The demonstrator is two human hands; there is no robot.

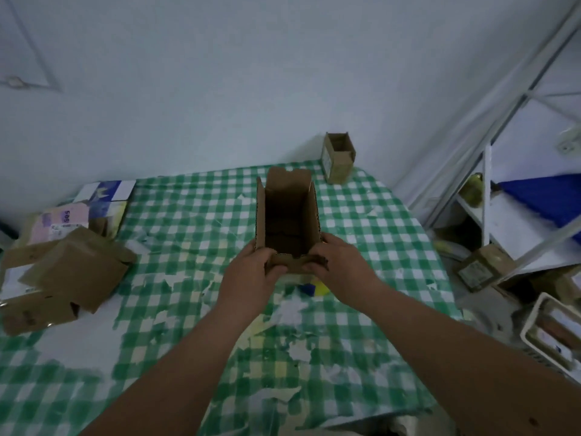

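Two hands work the near flap [290,263] of an open cardboard box [289,215] at the checked table [188,215].

Right of the loose cartons [72,272], the left hand [251,272] grips the box's near left corner, thumb on the flap. The box lies dead ahead, long axis running straight away, mouth up. The right hand [342,265] pinches the flap's right end. Both hands are equally near, so the fold likely goes forward.

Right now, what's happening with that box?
A person's left hand and right hand grip the near edge of an open cardboard box over the green checked tablecloth. Its flaps stand up and it looks empty inside. A smaller open box stands by the wall, and a cardboard pile lies at the left.
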